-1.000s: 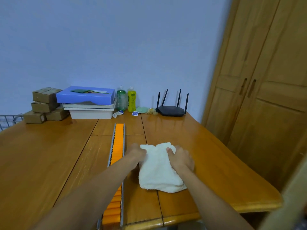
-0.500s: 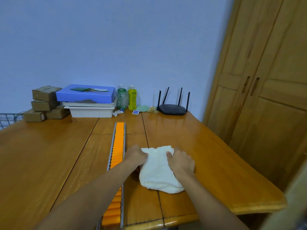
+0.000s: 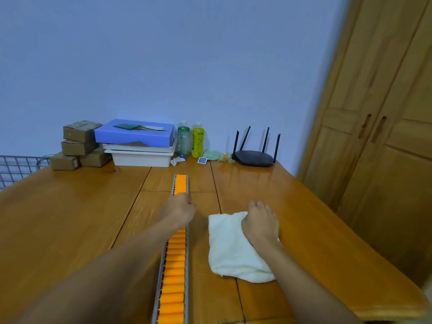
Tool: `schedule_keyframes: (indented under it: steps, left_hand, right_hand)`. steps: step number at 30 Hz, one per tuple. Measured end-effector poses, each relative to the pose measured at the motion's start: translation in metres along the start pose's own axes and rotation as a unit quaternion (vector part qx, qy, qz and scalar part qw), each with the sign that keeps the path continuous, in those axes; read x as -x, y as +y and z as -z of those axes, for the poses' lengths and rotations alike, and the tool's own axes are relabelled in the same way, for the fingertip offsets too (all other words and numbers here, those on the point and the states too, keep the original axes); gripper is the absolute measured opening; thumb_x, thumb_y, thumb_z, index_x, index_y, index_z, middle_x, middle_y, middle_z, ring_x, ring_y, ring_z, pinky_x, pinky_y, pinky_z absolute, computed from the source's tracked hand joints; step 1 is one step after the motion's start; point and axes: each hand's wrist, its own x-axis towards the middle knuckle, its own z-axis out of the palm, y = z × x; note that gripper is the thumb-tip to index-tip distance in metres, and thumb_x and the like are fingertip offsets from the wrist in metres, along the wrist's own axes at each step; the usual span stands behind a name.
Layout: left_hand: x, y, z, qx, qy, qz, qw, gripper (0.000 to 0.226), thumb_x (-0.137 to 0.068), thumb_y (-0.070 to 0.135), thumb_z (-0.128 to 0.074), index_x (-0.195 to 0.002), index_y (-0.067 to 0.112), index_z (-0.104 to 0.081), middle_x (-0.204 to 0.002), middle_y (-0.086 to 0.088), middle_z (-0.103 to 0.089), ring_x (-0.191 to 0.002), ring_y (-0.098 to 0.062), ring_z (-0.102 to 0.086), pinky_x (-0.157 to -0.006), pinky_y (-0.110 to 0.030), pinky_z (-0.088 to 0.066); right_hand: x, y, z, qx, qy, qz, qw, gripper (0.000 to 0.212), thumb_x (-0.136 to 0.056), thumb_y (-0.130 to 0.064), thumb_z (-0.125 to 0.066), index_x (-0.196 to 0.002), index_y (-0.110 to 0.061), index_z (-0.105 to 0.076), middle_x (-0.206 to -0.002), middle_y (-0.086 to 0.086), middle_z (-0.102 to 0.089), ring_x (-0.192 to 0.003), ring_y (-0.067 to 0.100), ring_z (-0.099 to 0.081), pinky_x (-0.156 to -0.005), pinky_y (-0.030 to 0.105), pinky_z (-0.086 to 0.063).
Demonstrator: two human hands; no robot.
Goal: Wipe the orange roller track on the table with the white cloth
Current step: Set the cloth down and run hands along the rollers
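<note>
The orange roller track [image 3: 174,272] in its grey metal frame runs away from me down the middle of the wooden table [image 3: 70,218]. My left hand [image 3: 180,210] rests on top of the track about two thirds of the way along it, fingers curled; whether it grips the frame I cannot tell. The white cloth [image 3: 230,247] lies bunched on the table just right of the track. My right hand [image 3: 260,222] presses down on the cloth's far right part, fingers bent over it.
Against the back wall stand cardboard boxes [image 3: 78,145], a blue box on white trays [image 3: 136,141], two bottles [image 3: 191,139] and a black router [image 3: 254,155]. A wire rack [image 3: 16,168] is at the far left, a wooden wardrobe [image 3: 378,136] at the right.
My left hand has let go of the cloth and moved left and forward onto the roller track. My right hand stays on the cloth.
</note>
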Motion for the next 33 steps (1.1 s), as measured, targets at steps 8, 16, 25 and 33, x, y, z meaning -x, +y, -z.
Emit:
schedule_keyframes:
  steps: [8,16,25,33]
  left_hand:
    - [-0.025,-0.067,0.016,-0.017,0.015,-0.007,1.0,0.011,-0.102,0.025,-0.054,-0.108,0.021,-0.063,-0.088,0.001,-0.065,-0.079,-0.013,-0.064,-0.073,-0.033,-0.058]
    - [-0.059,-0.089,-0.007,0.073,-0.003,-0.026,0.997,0.029,-0.104,0.03,-0.052,-0.132,0.024,-0.057,-0.092,0.007,-0.069,-0.077,-0.013,-0.069,-0.068,-0.035,-0.06]
    - [-0.098,-0.097,-0.016,0.144,0.028,-0.02,0.989,0.035,-0.102,0.033,-0.056,-0.135,0.026,-0.06,-0.096,0.008,-0.071,-0.076,-0.008,-0.068,-0.062,-0.031,-0.055]
    - [-0.106,-0.101,-0.024,0.104,0.048,-0.02,0.993,0.036,-0.101,0.042,-0.052,-0.136,0.036,-0.06,-0.096,0.014,-0.068,-0.076,-0.003,-0.063,-0.059,-0.026,-0.043]
  right_hand:
    - [-0.033,-0.048,-0.005,-0.133,-0.028,0.072,0.988,0.027,-0.088,-0.009,-0.055,-0.113,-0.015,-0.063,-0.107,0.002,-0.065,-0.091,0.02,-0.056,-0.071,0.031,-0.048]
    - [-0.075,-0.103,-0.044,-0.18,-0.111,0.123,0.97,0.022,-0.099,-0.022,-0.047,-0.117,-0.017,-0.059,-0.098,0.001,-0.062,-0.083,0.019,-0.061,-0.072,0.044,-0.058]
    - [-0.144,-0.147,-0.077,-0.204,-0.165,0.14,0.955,0.037,-0.103,-0.041,-0.043,-0.128,-0.018,-0.056,-0.12,0.006,-0.064,-0.105,0.028,-0.061,-0.08,0.038,-0.05]
    - [-0.19,-0.187,-0.113,-0.166,-0.208,0.119,0.957,0.056,-0.102,-0.052,-0.036,-0.148,-0.019,-0.041,-0.14,0.011,-0.055,-0.124,0.034,-0.053,-0.092,0.045,-0.049]
